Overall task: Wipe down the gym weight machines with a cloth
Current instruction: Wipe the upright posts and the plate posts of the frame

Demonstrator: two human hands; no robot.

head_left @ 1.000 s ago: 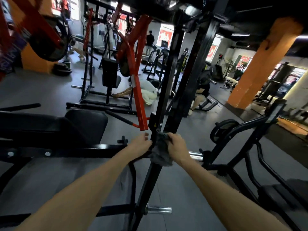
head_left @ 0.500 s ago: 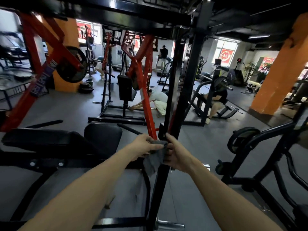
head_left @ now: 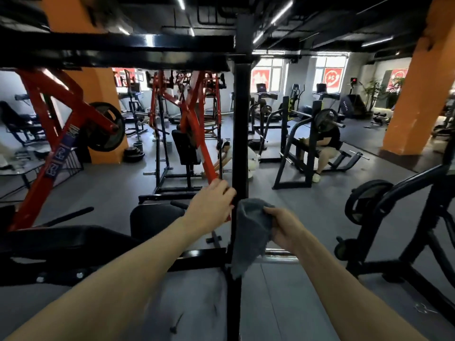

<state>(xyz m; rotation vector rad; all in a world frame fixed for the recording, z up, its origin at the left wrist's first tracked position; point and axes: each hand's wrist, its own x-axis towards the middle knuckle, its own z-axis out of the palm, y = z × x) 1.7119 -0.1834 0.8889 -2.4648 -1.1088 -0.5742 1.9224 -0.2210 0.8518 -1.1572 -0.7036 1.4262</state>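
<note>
Gripped a grey cloth (head_left: 248, 232) in the right hand (head_left: 286, 228), fingers curled round it, pressed against the black upright post (head_left: 240, 134). Left hand (head_left: 211, 209) curled at the post's left side (grasp itself hidden). Blue label (head_left: 61, 153) on the red frame (head_left: 39, 94) unreadable.

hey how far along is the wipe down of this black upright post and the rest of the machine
Done: nothing shows as finished; clean and unwiped metal look alike here. In hand: the right hand holds the grey cloth against the black post at mid height, and the left hand grips beside it. Left: likely the post above the cloth, the top crossbar and the padded bench.
</note>
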